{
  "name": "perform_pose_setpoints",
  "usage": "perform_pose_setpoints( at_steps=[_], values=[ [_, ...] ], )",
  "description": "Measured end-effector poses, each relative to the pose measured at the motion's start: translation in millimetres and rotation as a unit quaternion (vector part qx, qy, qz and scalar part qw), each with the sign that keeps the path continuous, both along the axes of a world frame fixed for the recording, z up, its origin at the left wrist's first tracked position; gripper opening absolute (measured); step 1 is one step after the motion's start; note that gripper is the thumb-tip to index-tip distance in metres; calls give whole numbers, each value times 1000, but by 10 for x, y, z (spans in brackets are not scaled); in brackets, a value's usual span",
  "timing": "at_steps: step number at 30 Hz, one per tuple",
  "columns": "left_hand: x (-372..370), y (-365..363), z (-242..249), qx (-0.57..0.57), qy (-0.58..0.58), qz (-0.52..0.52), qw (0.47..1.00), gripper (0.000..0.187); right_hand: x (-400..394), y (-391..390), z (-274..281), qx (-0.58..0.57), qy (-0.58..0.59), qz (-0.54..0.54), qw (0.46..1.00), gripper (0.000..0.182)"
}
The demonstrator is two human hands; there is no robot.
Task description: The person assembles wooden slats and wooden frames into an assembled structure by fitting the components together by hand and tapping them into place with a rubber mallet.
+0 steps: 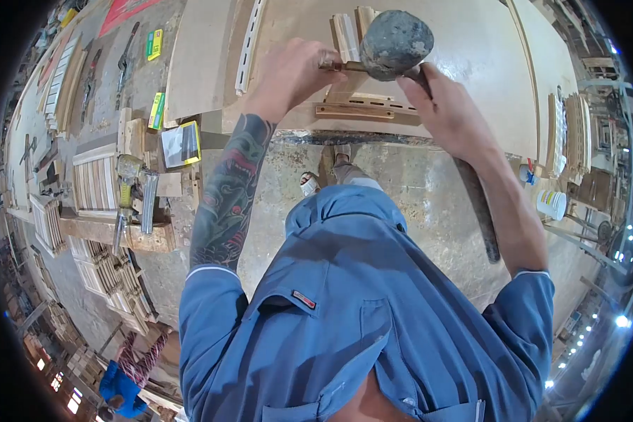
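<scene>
My right hand [446, 109] is wrapped round the long dark handle [477, 211] of a mallet, which runs down beside my forearm. The mallet's round, scuffed black head [397, 43] is raised over the worktable. My left hand [302, 70] is closed on a short, slim brown tool [354, 67], whose far end meets the mallet head in this view; I cannot tell its exact kind. Below the hands, a slotted wooden strip [355, 111] lies close to the table's near edge. Behind the mallet head, short wooden pieces [344, 35] are partly covered.
A long slotted strip [251, 46] lies on the pale board [204, 63]. Yellow-and-green boxes [155, 43] and pliers-like tools [126, 56] are at left, above stacked wooden slats [95, 179]. A white bucket [552, 204] stands at right. Another person [123, 387] is at lower left.
</scene>
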State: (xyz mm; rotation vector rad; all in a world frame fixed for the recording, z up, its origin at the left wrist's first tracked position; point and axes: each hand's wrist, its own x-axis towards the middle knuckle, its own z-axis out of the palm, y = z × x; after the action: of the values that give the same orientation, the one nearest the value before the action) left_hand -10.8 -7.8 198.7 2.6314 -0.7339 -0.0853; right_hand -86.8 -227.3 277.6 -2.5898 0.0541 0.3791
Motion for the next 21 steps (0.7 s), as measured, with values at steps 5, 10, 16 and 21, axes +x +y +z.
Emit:
perform_pose_setpoints(
  at_steps=[5, 10, 16, 21],
  values=[
    [10, -13, -48, -75, 1, 5, 997, 27, -1, 73, 475, 137, -180, 43, 973, 39],
    [1, -8, -19, -82, -6, -13, 997, 21, -15, 76, -66, 108, -136, 40, 984, 35],
    [-42, 6, 24, -71, -53, -12, 996, 20, -12, 15, 81, 148, -110, 53, 981, 34],
    [1, -39, 51, -44, -39, -21, 998, 20, 153, -199, -154, 133, -16, 90, 987, 39]
  ],
)
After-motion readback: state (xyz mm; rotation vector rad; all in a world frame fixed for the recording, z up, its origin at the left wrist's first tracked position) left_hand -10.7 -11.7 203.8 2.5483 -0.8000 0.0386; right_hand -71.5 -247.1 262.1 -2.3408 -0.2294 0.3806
